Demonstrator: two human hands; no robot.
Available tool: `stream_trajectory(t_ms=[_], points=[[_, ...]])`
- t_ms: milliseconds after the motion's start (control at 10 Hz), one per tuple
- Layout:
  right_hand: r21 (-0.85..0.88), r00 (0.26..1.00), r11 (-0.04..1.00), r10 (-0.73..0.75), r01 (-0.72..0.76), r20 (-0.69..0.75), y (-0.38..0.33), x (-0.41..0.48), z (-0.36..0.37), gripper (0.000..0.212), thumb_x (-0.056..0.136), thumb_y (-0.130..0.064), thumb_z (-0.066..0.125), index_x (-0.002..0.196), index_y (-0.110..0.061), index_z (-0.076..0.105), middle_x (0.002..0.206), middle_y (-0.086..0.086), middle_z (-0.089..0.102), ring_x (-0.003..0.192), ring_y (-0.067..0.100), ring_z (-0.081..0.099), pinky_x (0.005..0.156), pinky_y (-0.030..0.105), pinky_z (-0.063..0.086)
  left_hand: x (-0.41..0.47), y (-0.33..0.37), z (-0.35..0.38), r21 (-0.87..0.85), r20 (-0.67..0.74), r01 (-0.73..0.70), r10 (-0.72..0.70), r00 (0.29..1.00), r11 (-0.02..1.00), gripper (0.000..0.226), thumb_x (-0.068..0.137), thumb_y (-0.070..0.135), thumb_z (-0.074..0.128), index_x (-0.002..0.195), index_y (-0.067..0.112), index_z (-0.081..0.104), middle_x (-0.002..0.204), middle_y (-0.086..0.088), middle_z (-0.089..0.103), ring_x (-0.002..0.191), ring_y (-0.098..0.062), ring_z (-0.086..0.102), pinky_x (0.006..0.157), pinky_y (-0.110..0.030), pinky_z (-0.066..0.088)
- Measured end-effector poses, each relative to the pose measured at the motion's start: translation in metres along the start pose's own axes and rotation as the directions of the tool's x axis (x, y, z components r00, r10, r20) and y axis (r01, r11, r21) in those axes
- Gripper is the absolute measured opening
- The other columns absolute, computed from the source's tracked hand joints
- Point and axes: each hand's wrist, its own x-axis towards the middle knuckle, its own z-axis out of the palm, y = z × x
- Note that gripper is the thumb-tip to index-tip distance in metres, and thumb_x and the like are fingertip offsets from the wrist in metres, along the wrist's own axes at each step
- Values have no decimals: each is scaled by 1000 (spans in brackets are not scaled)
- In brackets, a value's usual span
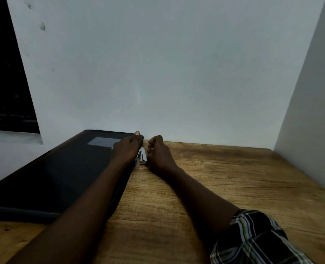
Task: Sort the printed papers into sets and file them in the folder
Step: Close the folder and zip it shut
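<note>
The left hand (126,149) is pressing straight fingers on the folder (53,178), at its far corner. The right hand (157,155) is resting curled, empty, beside a stapler (143,157).

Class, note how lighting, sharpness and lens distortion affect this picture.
Head view: dim, even light leaves the dark flat folder nearly featureless; head view: the wide-angle lens slants the pale wall's edges outward; head view: the small silver stapler looks soft; head view: the brown wooden table's grain reads clearest.
</note>
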Motion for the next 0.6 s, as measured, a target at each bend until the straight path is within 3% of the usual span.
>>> stream_trajectory(t_ms=[100,200,300,400,500,600], points=[[30,997,999,43,-41,-69,2,-1,-4,34,85,5,50,114,-12,44,113,7,53,91,17,53,65,26,45,1,-3,3,76,-9,-8,9,1000,997,57,102,52,25,95,14,67,102,-13,66,93,-26,55,83,-33,39],[-26,989,1000,13,-17,-149,12,6,-9,38,82,2,53,117,-12,48,120,6,53,102,16,50,74,24,38,11,-8,6,198,19,-39,35,999,980,52,101,55,27,87,19,62,98,-9,66,90,-24,55,86,-37,43],[-202,968,978,-100,53,-228,20,31,-18,31,86,-8,56,116,-14,50,121,6,52,112,20,47,87,30,41,37,-1,3,378,110,-124,88,990,917,51,96,62,26,89,23,58,104,-8,65,99,-29,58,94,-49,46],[-316,936,938,-234,146,-263,24,59,-25,26,89,-14,56,114,-12,54,119,7,55,113,23,47,92,37,42,64,8,8,462,125,-183,141,982,868,50,98,57,34,114,18,60,118,-11,63,113,-30,55,95,-47,45],[-341,886,924,-297,172,-357,32,87,-26,23,87,-15,55,110,-11,57,113,7,58,106,25,50,89,40,43,80,10,20,415,90,-228,210,974,881,48,99,51,39,132,18,51,132,-10,55,122,-29,51,97,-46,42],[-365,875,919,-292,146,-387,44,88,-21,24,86,-16,56,109,-12,59,113,4,58,105,23,52,86,35,43,85,4,27,371,77,-271,261,962,888,49,100,48,39,139,19,44,139,-9,49,125,-28,48,98,-45,42]])
